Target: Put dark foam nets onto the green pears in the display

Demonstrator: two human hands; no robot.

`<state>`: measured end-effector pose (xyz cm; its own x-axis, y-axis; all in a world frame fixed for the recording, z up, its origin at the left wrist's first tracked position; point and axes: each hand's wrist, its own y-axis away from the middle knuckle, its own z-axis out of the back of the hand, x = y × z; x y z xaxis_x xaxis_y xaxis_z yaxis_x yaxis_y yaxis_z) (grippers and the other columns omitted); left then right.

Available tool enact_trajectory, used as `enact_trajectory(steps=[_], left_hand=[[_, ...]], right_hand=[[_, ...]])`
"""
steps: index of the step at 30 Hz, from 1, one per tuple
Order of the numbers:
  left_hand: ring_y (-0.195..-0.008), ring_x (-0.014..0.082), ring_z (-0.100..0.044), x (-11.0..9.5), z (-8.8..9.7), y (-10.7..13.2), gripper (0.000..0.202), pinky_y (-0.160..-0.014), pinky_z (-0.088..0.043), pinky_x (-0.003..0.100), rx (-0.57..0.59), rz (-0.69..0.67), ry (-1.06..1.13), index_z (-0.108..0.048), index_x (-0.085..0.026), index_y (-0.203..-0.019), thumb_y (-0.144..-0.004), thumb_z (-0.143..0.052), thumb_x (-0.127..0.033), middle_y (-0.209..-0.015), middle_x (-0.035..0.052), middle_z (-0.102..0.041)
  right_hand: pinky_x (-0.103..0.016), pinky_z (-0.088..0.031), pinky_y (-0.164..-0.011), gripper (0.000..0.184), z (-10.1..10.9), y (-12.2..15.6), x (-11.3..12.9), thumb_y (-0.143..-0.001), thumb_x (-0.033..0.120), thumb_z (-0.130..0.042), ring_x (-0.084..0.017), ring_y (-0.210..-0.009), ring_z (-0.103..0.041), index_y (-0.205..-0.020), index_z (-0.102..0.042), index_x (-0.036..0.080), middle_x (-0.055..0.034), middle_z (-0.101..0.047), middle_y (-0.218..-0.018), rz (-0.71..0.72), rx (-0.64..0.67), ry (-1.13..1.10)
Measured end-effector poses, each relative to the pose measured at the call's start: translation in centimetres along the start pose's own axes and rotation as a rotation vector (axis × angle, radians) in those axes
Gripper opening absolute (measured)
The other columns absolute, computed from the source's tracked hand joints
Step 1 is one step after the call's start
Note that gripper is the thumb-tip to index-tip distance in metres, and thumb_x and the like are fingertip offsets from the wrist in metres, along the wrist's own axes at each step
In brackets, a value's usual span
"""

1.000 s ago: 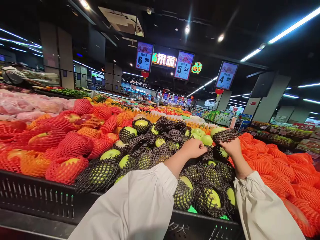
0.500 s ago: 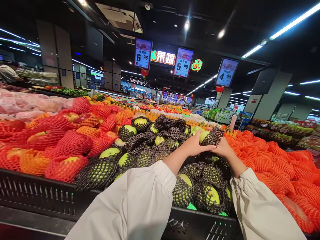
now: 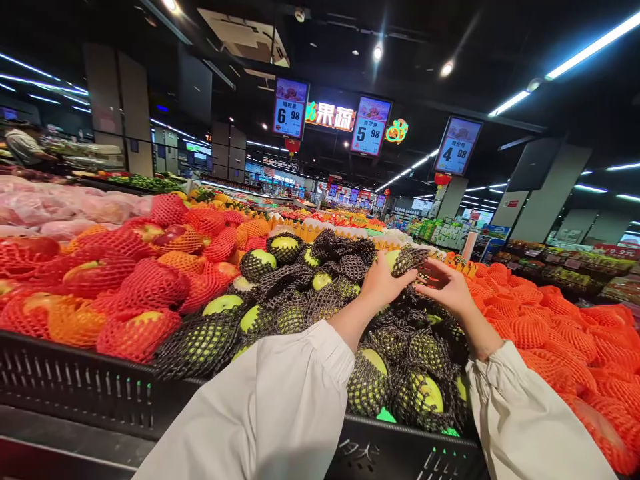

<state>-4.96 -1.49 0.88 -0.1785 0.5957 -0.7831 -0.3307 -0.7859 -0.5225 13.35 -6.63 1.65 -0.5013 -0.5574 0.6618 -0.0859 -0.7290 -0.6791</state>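
Observation:
A green apple [image 3: 393, 259] partly covered by a black foam net [image 3: 411, 261] is in my left hand [image 3: 383, 283], whose thumb lies along its near side. Just right of it, my right hand [image 3: 450, 290] is open, thumb and fingers spread apart. Whether its fingertips still touch the net I cannot tell. Under both hands lie several more green apples [image 3: 425, 393] in black nets, heaped in a black crate [image 3: 400, 443]. The far side of the held apple is hidden.
Apples in red and orange nets [image 3: 150, 287] are piled on the left. Fruit in orange-red nets [image 3: 540, 320] fills the right side. Price screens [image 3: 370, 127] hang overhead. Another person [image 3: 27, 147] stands at the far left.
My right hand has opened and drawn off the netted apple. My left hand has moved slightly left and keeps hold of it. The view has shifted a little.

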Motion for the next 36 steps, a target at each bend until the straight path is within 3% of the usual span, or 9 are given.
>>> enact_trajectory(steps=[6, 11, 14, 19, 22, 25, 29, 32, 36], left_hand=[[-0.114, 0.0266, -0.064, 0.0, 0.3, -0.3, 0.067, -0.097, -0.049, 0.038, -0.047, 0.131, 0.150, -0.037, -0.024, -0.127, -0.080, -0.064, -0.062, -0.127, 0.0128, -0.065], [-0.113, 0.0283, -0.064, 0.1, -0.1, 0.0, 0.071, -0.097, -0.050, 0.041, -0.001, -0.051, 0.096, -0.038, -0.025, -0.130, -0.076, -0.070, -0.057, -0.126, 0.0120, -0.065], [-0.114, 0.0296, -0.062, 0.1, -0.1, 0.3, 0.074, -0.097, -0.050, 0.043, 0.028, -0.181, 0.062, -0.039, -0.024, -0.134, -0.075, -0.072, -0.053, -0.128, 0.0124, -0.063], [-0.114, 0.0317, -0.062, 0.1, -0.3, 0.3, 0.077, -0.096, -0.051, 0.047, 0.036, -0.229, 0.024, -0.039, -0.023, -0.136, -0.073, -0.074, -0.051, -0.128, 0.0139, -0.062], [-0.114, 0.0320, -0.061, 0.1, -0.4, 0.3, 0.076, -0.096, -0.050, 0.047, 0.011, -0.190, 0.039, -0.040, -0.022, -0.134, -0.073, -0.073, -0.053, -0.127, 0.0144, -0.063], [-0.116, 0.0319, -0.061, 0.0, -0.3, 0.4, 0.075, -0.097, -0.050, 0.046, 0.005, -0.166, 0.052, -0.040, -0.022, -0.134, -0.074, -0.072, -0.053, -0.128, 0.0147, -0.062], [-0.115, 0.0327, -0.061, -0.2, -0.1, 0.6, 0.078, -0.097, -0.049, 0.048, 0.042, -0.207, 0.013, -0.039, -0.022, -0.137, -0.074, -0.072, -0.053, -0.128, 0.0144, -0.062], [-0.114, 0.0331, -0.062, -0.2, -0.1, 0.6, 0.079, -0.097, -0.050, 0.049, 0.054, -0.236, -0.017, -0.039, -0.023, -0.136, -0.072, -0.073, -0.053, -0.129, 0.0141, -0.061], [-0.114, 0.0321, -0.062, 0.0, -0.2, 0.5, 0.077, -0.096, -0.050, 0.047, 0.025, -0.228, -0.016, -0.040, -0.022, -0.134, -0.072, -0.073, -0.051, -0.128, 0.0141, -0.062]], right_hand=[[-0.052, -0.057, -0.093, 0.067, 0.1, -0.2, -0.1, -0.058, 0.044, -0.091, -0.030, -0.105, -0.067, -0.116, -0.064, 0.023, -0.0109, -0.070, -0.110, 0.043, 0.027, 0.102], [-0.048, -0.055, -0.094, 0.085, 0.5, -0.7, -2.0, -0.047, 0.048, -0.092, -0.027, -0.106, -0.062, -0.114, -0.046, 0.026, -0.0107, -0.057, -0.118, -0.032, -0.027, 0.146], [-0.048, -0.054, -0.098, 0.098, 0.5, -0.6, -2.5, -0.047, 0.042, -0.092, -0.027, -0.107, -0.062, -0.127, -0.037, 0.028, -0.0120, -0.053, -0.124, -0.098, 0.072, 0.075], [-0.046, -0.059, -0.088, 0.068, 0.4, -0.3, -2.4, -0.053, 0.033, -0.088, -0.028, -0.095, -0.066, -0.110, -0.052, 0.024, -0.0082, -0.062, -0.102, -0.104, 0.179, 0.008], [-0.045, -0.061, -0.080, 0.074, 0.5, -0.4, -2.5, -0.049, 0.034, -0.090, -0.026, -0.086, -0.067, -0.113, -0.054, 0.024, -0.0070, -0.063, -0.100, -0.113, 0.097, -0.007], [-0.044, -0.060, -0.083, 0.079, 0.6, -0.6, -2.5, -0.050, 0.040, -0.090, -0.026, -0.092, -0.067, -0.120, -0.057, 0.024, -0.0081, -0.066, -0.106, -0.070, 0.085, -0.002], [-0.046, -0.056, -0.091, 0.052, 0.6, -0.8, -2.2, -0.056, 0.045, -0.088, -0.028, -0.094, -0.068, -0.097, -0.067, 0.022, -0.0075, -0.071, -0.095, -0.077, 0.130, 0.028], [-0.046, -0.056, -0.087, 0.045, 0.8, -1.1, -2.4, -0.055, 0.047, -0.087, -0.026, -0.082, -0.068, -0.085, -0.063, 0.023, -0.0037, -0.069, -0.081, -0.098, 0.026, 0.037], [-0.038, -0.057, -0.084, 0.047, 1.2, -1.2, -2.4, -0.055, 0.044, -0.087, -0.021, -0.081, -0.066, -0.088, -0.058, 0.026, -0.0003, -0.066, -0.084, -0.035, -0.126, -0.040]])
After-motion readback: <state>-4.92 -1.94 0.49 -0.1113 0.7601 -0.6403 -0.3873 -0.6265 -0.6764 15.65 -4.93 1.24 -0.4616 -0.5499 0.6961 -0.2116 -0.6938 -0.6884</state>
